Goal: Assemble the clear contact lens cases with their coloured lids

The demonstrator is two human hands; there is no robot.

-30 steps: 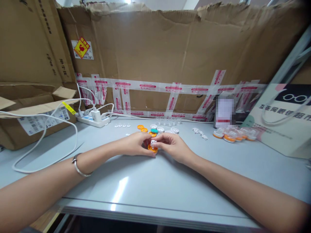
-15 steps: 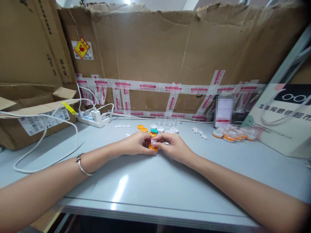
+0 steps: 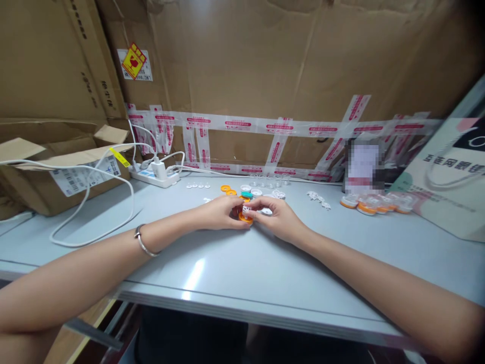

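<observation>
Change: the head view is angled lower and exposes more of the near edge of the grey flat-topped surface (image 3: 235, 263). The 2 hands remain together at mid-surface; no part has been released. The change is mainly in viewpoint, and the parts appear to be at the same stage of handling.

Left hand (image 3: 223, 215): partly closed, thumb at the near side and fingers at the far side, clamped on the orange round plastic part (image 3: 246, 219). Right hand (image 3: 279, 218): thumb and fingertips nearly together, pinching the white slotted plastic part (image 3: 246, 209). This part is upright, directly above the orange part; full seating cannot be confirmed.

Adjacent items: a white round plastic piece (image 3: 266, 212) lies beside the right fingers, partly hidden. A green plastic piece (image 3: 246, 194) lies just beyond the hands. 2 flat orange plastic rings (image 3: 226, 188) are far left of it. 4 small white plastic discs (image 3: 197, 186) form a row farther left. Orange-based transparent plastic units (image 3: 367, 208) are grouped at the right.
</observation>
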